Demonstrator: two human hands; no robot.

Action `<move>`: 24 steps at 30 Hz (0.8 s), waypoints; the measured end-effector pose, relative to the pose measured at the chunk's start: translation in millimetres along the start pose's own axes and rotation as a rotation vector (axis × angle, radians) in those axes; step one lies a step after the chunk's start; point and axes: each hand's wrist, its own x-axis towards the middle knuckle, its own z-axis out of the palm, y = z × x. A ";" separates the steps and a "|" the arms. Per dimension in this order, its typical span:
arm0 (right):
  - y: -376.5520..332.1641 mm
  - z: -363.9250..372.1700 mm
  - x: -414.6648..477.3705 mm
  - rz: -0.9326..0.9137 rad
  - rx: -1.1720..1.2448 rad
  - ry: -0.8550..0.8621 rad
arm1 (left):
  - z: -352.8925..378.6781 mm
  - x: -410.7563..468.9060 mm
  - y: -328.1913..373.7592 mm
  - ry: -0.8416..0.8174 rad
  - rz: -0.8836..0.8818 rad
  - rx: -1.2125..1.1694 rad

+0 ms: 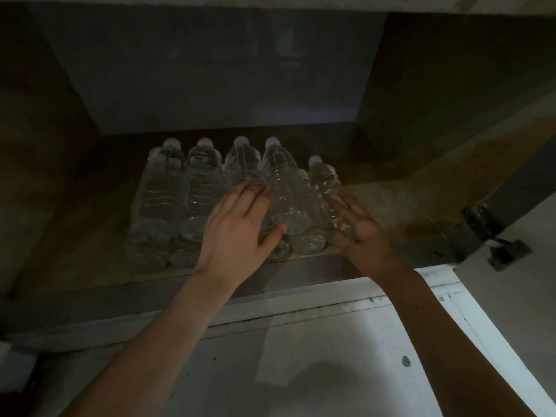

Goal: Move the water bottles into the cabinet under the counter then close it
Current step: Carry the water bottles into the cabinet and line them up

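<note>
Dim cabinet floor (391,200) carries five water bottles (198,188) lying side by side, caps toward the back. I see the left hand (237,227) spread flat over the middle ones, the right hand (361,230) straight-fingered against the rightmost bottle (323,179).

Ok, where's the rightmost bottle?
Head view: rightmost bottle ends the row on the cabinet floor, beside the fourth bottle under the left hand; right hand touches it.

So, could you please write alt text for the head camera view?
Two bare hands press on a row of five clear water bottles inside a dim open cabinet: the left hand lies flat over the third and fourth, the right hand against the rightmost bottle. The cabinet's pale door stands open at right.
</note>
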 end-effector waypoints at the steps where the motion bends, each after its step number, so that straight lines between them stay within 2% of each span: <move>1: 0.1 1.8 1.7 0.012 -0.010 0.024 | 0.1 0.0 0.4 0.001 -0.001 0.001; 6: 4.1 8.2 7.4 0.063 0.004 0.076 | 0.2 0.0 0.2 -0.005 0.004 0.004; 9: 5.7 6.0 5.1 0.020 -0.007 0.101 | 1.0 -0.3 0.4 -0.003 0.003 0.009; 16: 0.7 0.7 4.4 0.022 -0.015 0.058 | -3.9 -0.1 0.8 0.004 0.001 -0.030; 19: -24.5 1.2 8.0 -0.061 0.036 0.088 | -15.1 -0.3 -5.2 0.019 -0.026 -0.025; 24: -67.9 11.0 21.3 -0.209 0.029 -0.055 | -28.3 0.2 -22.1 -0.074 -0.070 0.097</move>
